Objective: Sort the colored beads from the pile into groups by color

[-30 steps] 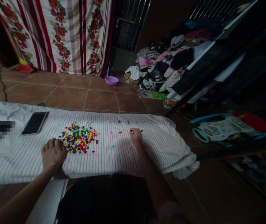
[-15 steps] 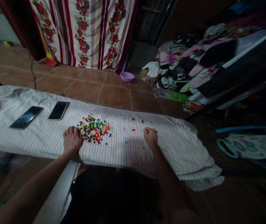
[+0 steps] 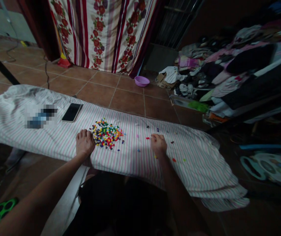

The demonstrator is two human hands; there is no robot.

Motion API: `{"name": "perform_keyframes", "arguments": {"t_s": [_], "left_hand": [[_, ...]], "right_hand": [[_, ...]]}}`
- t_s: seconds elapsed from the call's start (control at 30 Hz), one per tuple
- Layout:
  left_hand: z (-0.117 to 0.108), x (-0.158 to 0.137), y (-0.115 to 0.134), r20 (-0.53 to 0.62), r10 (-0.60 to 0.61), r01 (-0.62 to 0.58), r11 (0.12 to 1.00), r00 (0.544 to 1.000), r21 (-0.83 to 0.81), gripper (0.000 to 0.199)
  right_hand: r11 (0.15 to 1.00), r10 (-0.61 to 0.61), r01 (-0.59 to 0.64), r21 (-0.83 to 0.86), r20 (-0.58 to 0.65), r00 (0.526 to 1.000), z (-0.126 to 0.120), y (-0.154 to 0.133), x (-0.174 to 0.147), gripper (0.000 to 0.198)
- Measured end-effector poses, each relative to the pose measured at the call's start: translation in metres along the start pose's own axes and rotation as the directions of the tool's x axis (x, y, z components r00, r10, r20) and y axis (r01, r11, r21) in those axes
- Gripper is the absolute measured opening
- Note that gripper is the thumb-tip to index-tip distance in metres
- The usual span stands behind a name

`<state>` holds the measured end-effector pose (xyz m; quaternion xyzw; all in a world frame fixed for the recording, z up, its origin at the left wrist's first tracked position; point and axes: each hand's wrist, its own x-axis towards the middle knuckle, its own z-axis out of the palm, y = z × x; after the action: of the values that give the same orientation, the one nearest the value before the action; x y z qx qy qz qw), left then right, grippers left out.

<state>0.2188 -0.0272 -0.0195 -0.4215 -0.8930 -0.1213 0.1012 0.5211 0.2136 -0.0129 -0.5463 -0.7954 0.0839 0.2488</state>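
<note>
- The left hand [image 3: 84,142] lies palm down on the striped cloth [image 3: 192,170] that covers the surface, its fingers reaching forward and loosely spread.
- Just right of the left hand, by its fingers, is the heap of small coloured pieces [image 3: 107,135], a mix of red, yellow, green, white and dark ones.
- The right hand [image 3: 158,145] is low over the cloth, well right of the heap, with its fingers curled in; whether thumb and finger pinch a piece, I cannot tell.
- Just left of the right hand's fingertips are two red pieces [image 3: 147,138] side by side; a pink piece [image 3: 137,136] sits farther left.
- Beyond the right hand's knuckles are dark purple pieces [image 3: 158,129], and near its right side a dark piece [image 3: 172,142].
- A yellow piece [image 3: 155,157] shows right beside the right wrist, on its left; to the wrist's right are an orange-red piece [image 3: 174,160] and a lime piece [image 3: 184,160].
- Ahead of the left hand and slightly to its left, apart from it, lies a phone [image 3: 72,112], dark screen up.
</note>
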Motion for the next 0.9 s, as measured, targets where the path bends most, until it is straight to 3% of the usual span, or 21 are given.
{"name": "perform_keyframes", "arguments": {"t_s": [0.2,0.43,0.6,0.9], "left_hand": [[-0.001,0.001,0.001,0.01,-0.011,0.011,1.0,1.0,-0.029,0.032],[-0.002,0.001,0.002,0.012,-0.026,0.026,0.998,1.0,-0.053,0.031],[-0.001,0.002,0.002,0.003,-0.023,0.023,0.998,1.0,-0.065,0.032],[0.001,0.002,0.002,-0.006,-0.019,0.018,0.999,1.0,-0.05,0.031]], "right_hand": [[0.957,-0.254,0.223,0.187,0.165,0.953,0.02,-0.068,-0.024,0.025],[0.814,-0.578,0.489,0.315,0.35,0.737,0.044,-0.151,-0.054,0.021],[0.771,-0.62,0.581,0.26,0.517,0.59,0.048,-0.184,-0.054,0.023],[0.692,-0.627,0.706,0.153,0.613,0.481,0.045,-0.199,-0.044,0.027]]}}
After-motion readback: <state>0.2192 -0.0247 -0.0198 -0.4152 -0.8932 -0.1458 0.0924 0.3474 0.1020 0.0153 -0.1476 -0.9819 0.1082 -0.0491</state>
